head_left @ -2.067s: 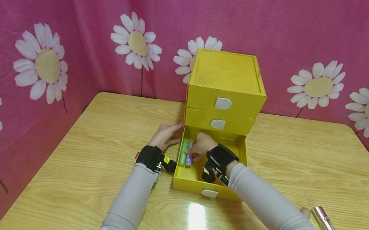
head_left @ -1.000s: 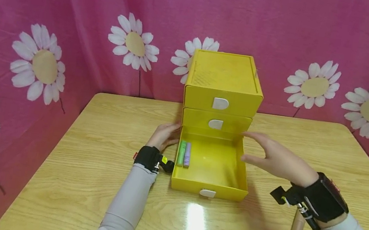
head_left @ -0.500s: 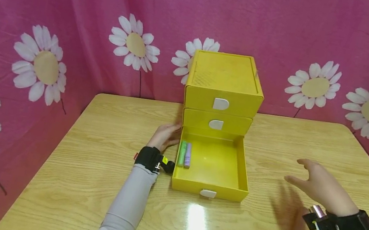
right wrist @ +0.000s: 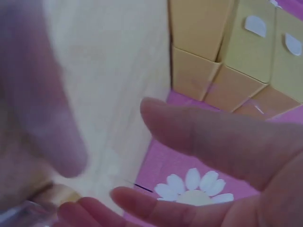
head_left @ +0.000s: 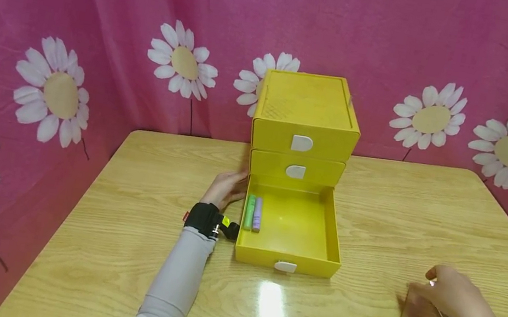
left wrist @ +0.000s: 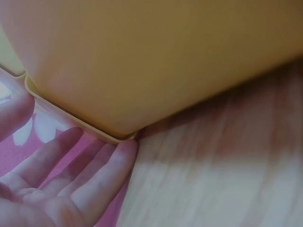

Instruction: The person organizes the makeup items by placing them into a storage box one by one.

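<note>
A yellow three-tier drawer unit (head_left: 310, 98) stands on the table with its bottom drawer (head_left: 292, 261) pulled out. A slim green tube (head_left: 249, 213) and a slim purple tube (head_left: 257, 215) lie side by side along that drawer's left wall. My left hand (head_left: 225, 187) rests at the unit's left side; in the left wrist view its fingertips (left wrist: 125, 146) touch the casing's edge. My right hand (head_left: 458, 299) is at the table's right, over a tan tube (head_left: 408, 310), thumb and fingers apart with nothing between them. A clear tube (right wrist: 21, 215) shows below its fingers.
The wooden table (head_left: 172, 168) has a pink curtain (head_left: 238, 6) with large daisies behind it and on its left. Both upper drawers (head_left: 323, 144) are closed, each with a white pull. Glare lies on the tabletop in front of the unit.
My right hand has let go of the purple tube in the drawer, come out, and moved right and down to the tan tube. My left hand stays at the unit's side.
</note>
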Tool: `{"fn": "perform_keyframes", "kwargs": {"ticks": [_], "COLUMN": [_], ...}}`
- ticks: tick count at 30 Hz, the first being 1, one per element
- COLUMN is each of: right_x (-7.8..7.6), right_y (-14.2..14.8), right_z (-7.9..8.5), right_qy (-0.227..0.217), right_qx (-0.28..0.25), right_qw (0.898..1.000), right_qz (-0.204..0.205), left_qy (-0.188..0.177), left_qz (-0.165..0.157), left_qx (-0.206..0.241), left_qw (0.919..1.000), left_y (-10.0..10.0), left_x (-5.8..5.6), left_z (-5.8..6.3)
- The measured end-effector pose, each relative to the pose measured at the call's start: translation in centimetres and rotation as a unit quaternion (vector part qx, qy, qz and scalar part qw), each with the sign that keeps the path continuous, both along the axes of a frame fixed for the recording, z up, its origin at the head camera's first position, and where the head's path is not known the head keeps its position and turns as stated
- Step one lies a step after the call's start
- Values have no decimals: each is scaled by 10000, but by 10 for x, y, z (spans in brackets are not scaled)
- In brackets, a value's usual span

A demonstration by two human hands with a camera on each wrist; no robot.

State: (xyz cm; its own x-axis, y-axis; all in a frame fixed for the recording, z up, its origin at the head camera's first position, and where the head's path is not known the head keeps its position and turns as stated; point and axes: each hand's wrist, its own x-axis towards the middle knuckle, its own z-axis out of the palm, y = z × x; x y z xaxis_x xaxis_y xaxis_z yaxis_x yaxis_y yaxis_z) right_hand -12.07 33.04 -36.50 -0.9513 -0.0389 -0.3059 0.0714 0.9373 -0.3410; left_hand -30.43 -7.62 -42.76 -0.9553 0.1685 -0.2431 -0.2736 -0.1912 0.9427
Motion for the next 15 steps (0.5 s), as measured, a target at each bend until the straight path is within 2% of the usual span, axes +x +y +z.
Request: {"fn": "perform_keyframes", "kwargs": {"ticks": [9, 15], "right_x": [12, 12], "right_y": [-5, -8], "right_z": [-20, -28], "right_qy": [-131, -32], "right_qx": [-271, -267], "right_qw": [9989, 9989], "right_qz": [-359, -380], "left_qy": [-16, 13], "left_qz": [-27, -33], "left_qx": [17, 47], "left_qw": [10000, 10000], "left_y": [-1, -1], "left_x": [1, 1], "left_z": [0, 0]}}
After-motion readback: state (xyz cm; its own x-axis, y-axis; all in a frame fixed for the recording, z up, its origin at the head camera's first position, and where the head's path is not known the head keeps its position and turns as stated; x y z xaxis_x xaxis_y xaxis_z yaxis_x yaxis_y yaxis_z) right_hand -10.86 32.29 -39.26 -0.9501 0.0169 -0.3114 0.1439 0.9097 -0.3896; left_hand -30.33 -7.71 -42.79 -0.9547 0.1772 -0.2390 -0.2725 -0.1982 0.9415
